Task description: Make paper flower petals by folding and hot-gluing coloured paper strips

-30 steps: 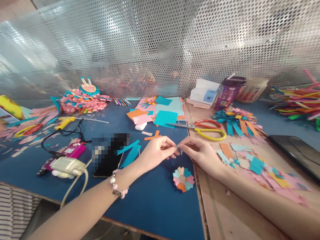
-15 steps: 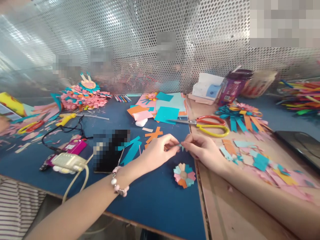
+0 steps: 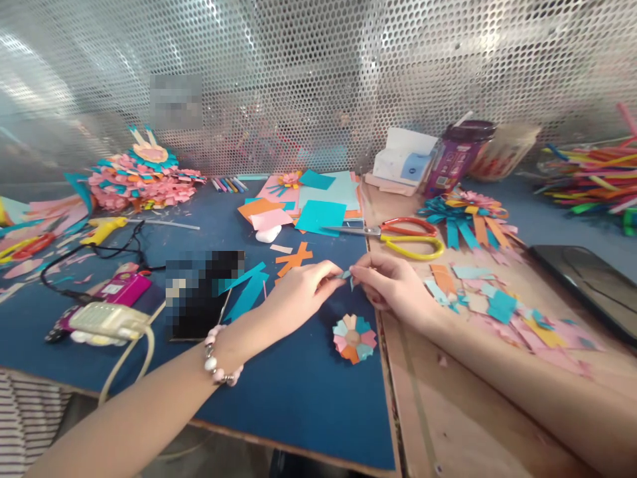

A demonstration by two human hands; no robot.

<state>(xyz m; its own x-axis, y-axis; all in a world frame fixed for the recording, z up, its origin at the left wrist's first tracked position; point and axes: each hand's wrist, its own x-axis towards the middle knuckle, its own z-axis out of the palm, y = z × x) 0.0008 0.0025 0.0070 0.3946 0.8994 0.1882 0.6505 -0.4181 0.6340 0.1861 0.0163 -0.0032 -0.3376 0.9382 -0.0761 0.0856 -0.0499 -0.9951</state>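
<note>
My left hand [image 3: 303,292] and my right hand [image 3: 391,282] meet over the seam of the table, fingertips pinched. Between them is a small light-blue paper strip [image 3: 348,275], held from both sides. Just below lies a round paper flower [image 3: 353,338] with petals in pink, teal, orange and pale blue. Behind my hands, scissors [image 3: 398,237] with red and yellow handles rest with their blades pointing left. Orange paper strips [image 3: 294,259] and teal strips [image 3: 251,292] lie to the left of my left hand.
A black phone [image 3: 206,299], a glue gun [image 3: 104,230] with its cable and a power strip [image 3: 107,318] are on the left. Paper scraps [image 3: 502,307] and another phone [image 3: 587,285] lie right. Behind stand a purple cup [image 3: 455,159] and a large paper-flower piece [image 3: 142,179].
The whole view has shifted slightly, so things appear further left and higher. My hands keep their pinch, and the light-blue strip shows more clearly between them.
</note>
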